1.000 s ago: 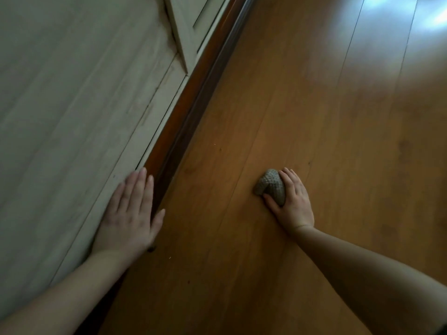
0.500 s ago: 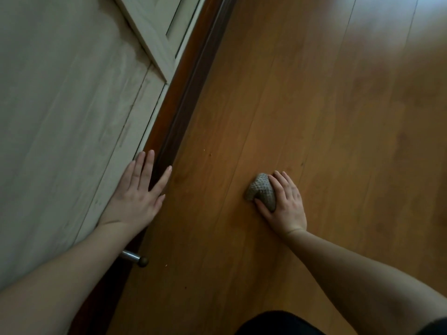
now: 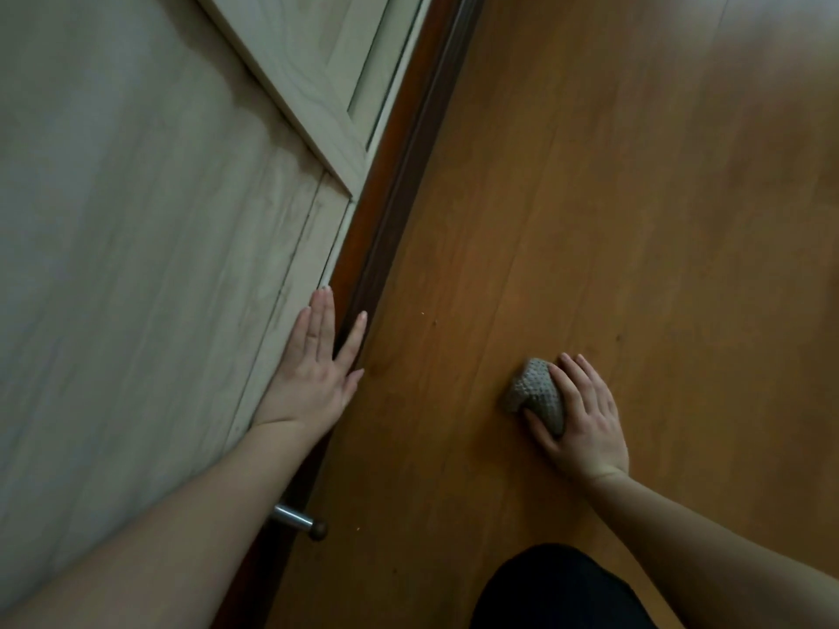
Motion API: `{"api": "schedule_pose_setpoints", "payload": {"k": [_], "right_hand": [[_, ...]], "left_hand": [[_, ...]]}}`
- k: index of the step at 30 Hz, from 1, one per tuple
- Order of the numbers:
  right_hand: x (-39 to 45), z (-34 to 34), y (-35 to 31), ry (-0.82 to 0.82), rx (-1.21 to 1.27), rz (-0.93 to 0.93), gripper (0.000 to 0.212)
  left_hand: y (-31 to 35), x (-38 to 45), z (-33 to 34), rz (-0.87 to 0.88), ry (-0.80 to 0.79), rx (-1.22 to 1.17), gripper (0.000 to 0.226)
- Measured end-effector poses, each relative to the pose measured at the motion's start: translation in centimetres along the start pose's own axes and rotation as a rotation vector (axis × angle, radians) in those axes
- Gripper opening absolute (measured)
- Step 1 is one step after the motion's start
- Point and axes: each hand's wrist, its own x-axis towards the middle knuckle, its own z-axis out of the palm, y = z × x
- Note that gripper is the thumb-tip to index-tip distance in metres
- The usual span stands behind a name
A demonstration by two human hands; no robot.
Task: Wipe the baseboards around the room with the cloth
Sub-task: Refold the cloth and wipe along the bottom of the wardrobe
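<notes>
open floor point(image 3: 613, 220) by baseboard point(image 3: 399, 174); doorstop point(image 3: 297, 519) juts out nearby.

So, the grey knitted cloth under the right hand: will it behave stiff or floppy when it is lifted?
Probably floppy: the cloth is bunched into a soft lump under the right hand, with a loose knitted texture. It likely weighs little. On the smooth wooden floor it should slide easily, not roll.

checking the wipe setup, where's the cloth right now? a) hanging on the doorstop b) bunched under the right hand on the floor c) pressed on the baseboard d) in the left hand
b: the right hand grips the bunched cloth on the wooden floor, apart from the baseboard.
</notes>
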Motion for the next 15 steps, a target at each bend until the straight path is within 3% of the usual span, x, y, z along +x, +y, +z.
{"api": "schedule_pose_setpoints", "payload": {"k": [8,15], "right_hand": [[-0.15,0.26,0.1,0.009,-0.005,-0.008,0.074],[-0.02,0.23,0.09,0.008,0.005,-0.011,0.076]], "left_hand": [[0.08,0.26,-0.09,0.003,0.02,-0.15,0.076],[0.24,0.29,-0.5,-0.012,-0.006,-0.118,0.08]]}}
